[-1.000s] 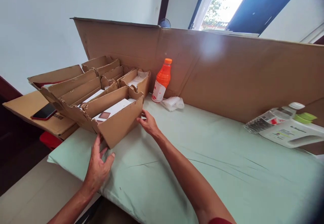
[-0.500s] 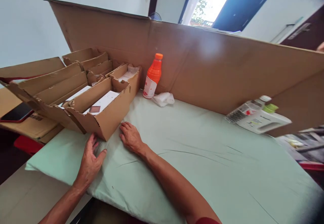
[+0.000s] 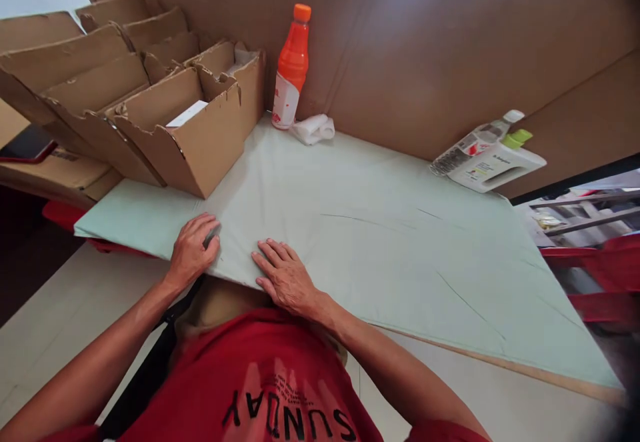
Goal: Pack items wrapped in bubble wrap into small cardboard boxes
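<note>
My left hand (image 3: 194, 250) rests at the table's front edge, below the near corner of the cardboard box. Its fingers are lightly bent and the thumb stands apart; a dark grey patch shows between them, and I cannot tell whether it is shadow or a thing. To its right, my right hand (image 3: 287, 275) lies flat on the pale green table cover (image 3: 350, 249), fingers spread. Ahead on the left, the open cardboard box (image 3: 220, 139) holds white cards or packets (image 3: 187, 114), partly hidden by its walls. Neither hand touches the box.
Several more cardboard bins (image 3: 95, 82) stand left. An orange-capped bottle (image 3: 293, 69) and crumpled white tissue (image 3: 313, 129) sit by the cardboard screen (image 3: 390, 49). At right lean a clear bottle (image 3: 473, 145) and a white jug (image 3: 495, 165). A dark phone (image 3: 27, 143) lies far left.
The view has tipped downward, bringing the red shirt into sight. Both hands have drawn back from the box's near corner to the table's front edge, and the right hand has flattened out.
</note>
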{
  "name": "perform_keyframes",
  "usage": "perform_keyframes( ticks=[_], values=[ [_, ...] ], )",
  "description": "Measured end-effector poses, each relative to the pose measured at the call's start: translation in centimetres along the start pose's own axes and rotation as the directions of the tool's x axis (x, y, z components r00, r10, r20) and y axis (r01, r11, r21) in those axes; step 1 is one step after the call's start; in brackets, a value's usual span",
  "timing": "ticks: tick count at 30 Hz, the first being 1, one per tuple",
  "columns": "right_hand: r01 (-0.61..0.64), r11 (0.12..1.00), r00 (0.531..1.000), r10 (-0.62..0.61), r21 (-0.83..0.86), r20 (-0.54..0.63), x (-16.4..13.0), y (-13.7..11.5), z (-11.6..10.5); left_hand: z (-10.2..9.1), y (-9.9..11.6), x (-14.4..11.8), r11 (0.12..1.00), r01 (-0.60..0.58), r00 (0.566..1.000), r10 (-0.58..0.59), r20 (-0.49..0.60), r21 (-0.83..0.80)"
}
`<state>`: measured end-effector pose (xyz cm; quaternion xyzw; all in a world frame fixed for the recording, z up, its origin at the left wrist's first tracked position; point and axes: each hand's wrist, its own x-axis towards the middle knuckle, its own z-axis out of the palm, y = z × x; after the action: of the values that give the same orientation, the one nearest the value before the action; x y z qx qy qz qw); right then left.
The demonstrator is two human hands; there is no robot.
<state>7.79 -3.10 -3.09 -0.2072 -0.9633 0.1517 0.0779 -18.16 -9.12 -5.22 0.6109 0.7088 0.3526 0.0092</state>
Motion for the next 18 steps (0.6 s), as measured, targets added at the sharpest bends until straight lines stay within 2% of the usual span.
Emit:
perform_keyframes(
  ticks=[4, 6, 8, 11, 14, 18],
  values=[
    [-0.044, 0.994, 0.998, 0.048, 0.096, -0.045, -2.7, -0.7, 0.3, 0.0, 0.1, 0.2, 1.000, 0.010, 1.000, -0.010, -0.008, 0.017],
    [-0.064, 0.981, 0.991, 0.083, 0.181, -0.103, -3.1, -0.1, 0.0, -0.1, 0.1, 0.2, 1.000, 0.013, 1.000, -0.013, -0.005, 0.024],
    [-0.126, 0.967, 0.967, 0.169, 0.220, -0.189, -3.2, 1.4, -0.8, -0.3, 0.0, 0.3, 0.999, 0.019, 1.000, -0.020, 0.007, 0.035],
    [-0.309, 0.942, 0.908, 0.332, 0.130, -0.254, -3.3, 4.9, -2.6, -0.4, -0.2, 0.4, 0.999, 0.030, 0.999, -0.031, 0.033, 0.044],
    [-0.468, 0.883, 0.869, 0.453, -0.035, -0.199, -3.8, 7.9, -3.9, -0.4, -0.4, 0.5, 0.998, 0.041, 0.998, -0.044, 0.050, 0.049],
    [-0.509, 0.840, 0.860, 0.490, -0.189, -0.142, -4.1, 8.9, -4.0, -0.3, -0.6, 0.6, 0.997, 0.046, 0.997, -0.049, 0.060, 0.057]
  ],
)
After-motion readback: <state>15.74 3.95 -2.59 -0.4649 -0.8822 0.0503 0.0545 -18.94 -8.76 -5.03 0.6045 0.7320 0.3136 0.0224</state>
